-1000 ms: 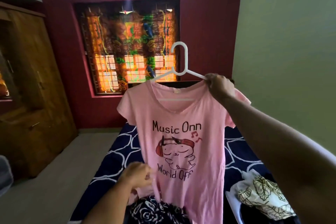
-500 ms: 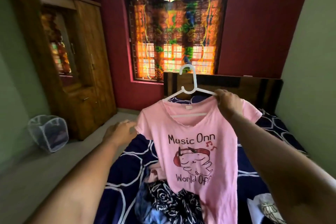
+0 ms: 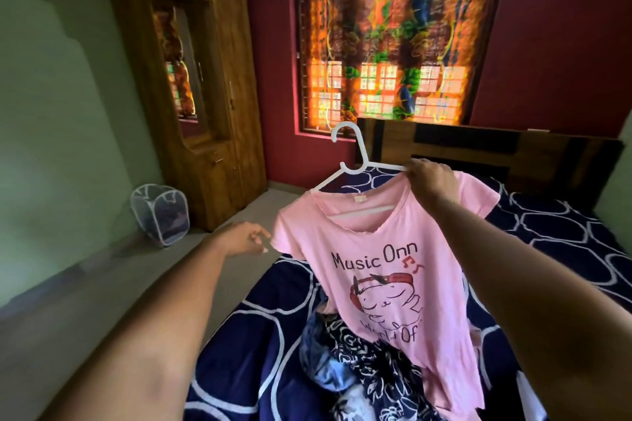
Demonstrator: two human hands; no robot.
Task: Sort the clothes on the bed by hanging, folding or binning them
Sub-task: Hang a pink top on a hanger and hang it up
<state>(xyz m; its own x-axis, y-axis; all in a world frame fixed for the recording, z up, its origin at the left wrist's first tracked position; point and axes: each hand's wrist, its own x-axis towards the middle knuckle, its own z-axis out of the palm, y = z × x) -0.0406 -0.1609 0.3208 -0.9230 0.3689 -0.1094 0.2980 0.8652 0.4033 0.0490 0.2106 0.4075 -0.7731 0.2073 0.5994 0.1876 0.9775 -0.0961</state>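
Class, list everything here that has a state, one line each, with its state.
white hanger, held up, inside the shirt's neck.
pink T-shirt, on the hanger, unfolded.
right hand, grips hanger and shirt.
left hand, open, holding nothing.
mesh bin, upright.
wardrobe, door shut.
curtain, drawn.
floral garment, crumpled on bed.

Right hand [image 3: 431, 181] grips white hanger [image 3: 352, 161] bearing pink t-shirt [image 3: 386, 270]; left hand [image 3: 244, 238] reaches beside its sleeve.
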